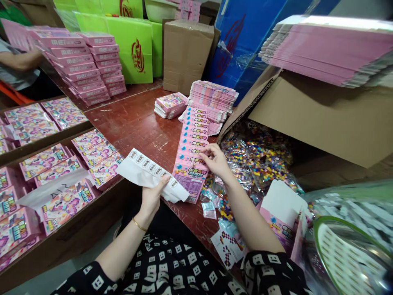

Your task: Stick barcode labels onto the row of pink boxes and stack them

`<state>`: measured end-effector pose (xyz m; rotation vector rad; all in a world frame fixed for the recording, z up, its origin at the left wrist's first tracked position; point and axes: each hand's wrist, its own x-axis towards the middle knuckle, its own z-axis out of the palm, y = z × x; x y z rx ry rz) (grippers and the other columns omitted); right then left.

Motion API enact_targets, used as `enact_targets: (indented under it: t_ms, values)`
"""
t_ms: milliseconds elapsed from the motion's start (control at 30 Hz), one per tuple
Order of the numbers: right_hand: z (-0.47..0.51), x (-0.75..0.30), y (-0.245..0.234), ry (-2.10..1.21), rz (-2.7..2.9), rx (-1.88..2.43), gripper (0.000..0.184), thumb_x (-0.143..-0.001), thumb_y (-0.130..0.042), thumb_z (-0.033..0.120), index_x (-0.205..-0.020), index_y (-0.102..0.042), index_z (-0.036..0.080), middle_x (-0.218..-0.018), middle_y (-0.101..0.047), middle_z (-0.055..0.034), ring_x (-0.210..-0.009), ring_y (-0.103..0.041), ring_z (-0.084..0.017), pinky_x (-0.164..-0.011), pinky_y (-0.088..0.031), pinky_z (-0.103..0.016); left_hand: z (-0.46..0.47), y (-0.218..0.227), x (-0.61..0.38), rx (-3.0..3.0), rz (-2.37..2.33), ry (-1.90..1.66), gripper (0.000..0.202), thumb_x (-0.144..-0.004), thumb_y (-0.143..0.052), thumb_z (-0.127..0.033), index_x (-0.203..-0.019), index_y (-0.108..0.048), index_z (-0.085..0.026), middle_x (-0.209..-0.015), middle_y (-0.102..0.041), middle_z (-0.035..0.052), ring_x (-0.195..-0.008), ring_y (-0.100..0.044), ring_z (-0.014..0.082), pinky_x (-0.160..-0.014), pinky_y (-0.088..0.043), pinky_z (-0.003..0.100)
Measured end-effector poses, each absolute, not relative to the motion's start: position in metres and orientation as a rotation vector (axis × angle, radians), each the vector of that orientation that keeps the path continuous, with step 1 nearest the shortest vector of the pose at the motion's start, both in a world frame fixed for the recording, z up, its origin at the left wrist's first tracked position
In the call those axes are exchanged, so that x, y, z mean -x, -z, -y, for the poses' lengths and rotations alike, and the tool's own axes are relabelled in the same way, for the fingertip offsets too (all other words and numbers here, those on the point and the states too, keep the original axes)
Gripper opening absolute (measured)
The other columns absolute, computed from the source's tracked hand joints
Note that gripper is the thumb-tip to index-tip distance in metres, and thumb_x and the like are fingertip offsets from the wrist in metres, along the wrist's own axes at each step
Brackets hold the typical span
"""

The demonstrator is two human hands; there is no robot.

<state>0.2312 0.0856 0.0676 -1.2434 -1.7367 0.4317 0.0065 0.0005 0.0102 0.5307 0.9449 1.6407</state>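
My left hand (pixel 153 194) is closed on a white strip of round stickers (pixel 147 168), held over the near edge of the dark red table (pixel 135 123). My right hand (pixel 216 160) rests on a fanned row of flat pink cartons (pixel 193 143), its fingertips pinched at the edge of one carton; whether a sticker is between them I cannot make out. The row runs back to a taller pile of the same pink cartons (pixel 213 96).
Filled pink boxes lie in cardboard trays (pixel 46 164) at the left. Stacked pink boxes (pixel 82 65), green cartons and a brown box stand at the back. An open brown carton (pixel 307 110) and bags of coloured beads (pixel 254 159) are at the right. Another person's arm (pixel 21 61) shows far left.
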Motion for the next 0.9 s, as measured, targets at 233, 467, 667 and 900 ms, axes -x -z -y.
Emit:
enact_targets:
  t_ms: [233,467,667,900]
  values:
    - [-0.099,-0.229,-0.068,-0.595,1.796,1.256,0.011,-0.074,-0.07,0.029,-0.075,-0.069,0.018,-0.078,-0.066,-0.0031,-0.076,-0.056,-0.017,-0.076,-0.046,-0.033,-0.001,-0.009,-0.006,-0.5,-0.935,-1.646,0.052,-0.058,-0.091,-0.021,-0.104,-0.067,-0.016,-0.11,-0.071,0.0071,-0.102,-0.067,0.0226,-0.093,-0.054,0.034]
    - [-0.111,-0.23,-0.05,-0.417,1.773,1.244,0.03,-0.066,-0.078,0.029,-0.093,-0.068,0.019,-0.088,-0.059,-0.0031,-0.073,-0.052,-0.016,-0.075,-0.047,-0.034,-0.001,-0.009,-0.007,-0.516,-0.927,-1.635,0.053,-0.06,-0.09,-0.021,-0.107,-0.067,-0.016,-0.113,-0.07,0.0081,-0.105,-0.066,0.0235,-0.095,-0.054,0.035]
    - [-0.099,-0.252,-0.042,-0.209,1.735,1.24,0.035,-0.073,-0.076,0.036,-0.101,-0.065,0.02,-0.091,-0.057,-0.0033,-0.075,-0.052,-0.017,-0.073,-0.046,-0.034,-0.002,-0.009,-0.01,-0.496,-0.931,-1.622,0.053,-0.059,-0.091,-0.021,-0.106,-0.067,-0.016,-0.111,-0.071,0.0085,-0.105,-0.066,0.0233,-0.096,-0.053,0.035]
    - [-0.093,-0.261,-0.033,-0.127,1.79,1.253,0.026,-0.08,-0.07,0.046,-0.07,-0.07,0.022,-0.082,-0.063,-0.005,-0.083,-0.058,-0.023,-0.081,-0.047,-0.043,-0.002,-0.01,-0.016,-0.482,-0.912,-1.622,0.056,-0.057,-0.091,-0.019,-0.107,-0.067,-0.015,-0.113,-0.071,0.0093,-0.104,-0.066,0.0235,-0.098,-0.051,0.036]
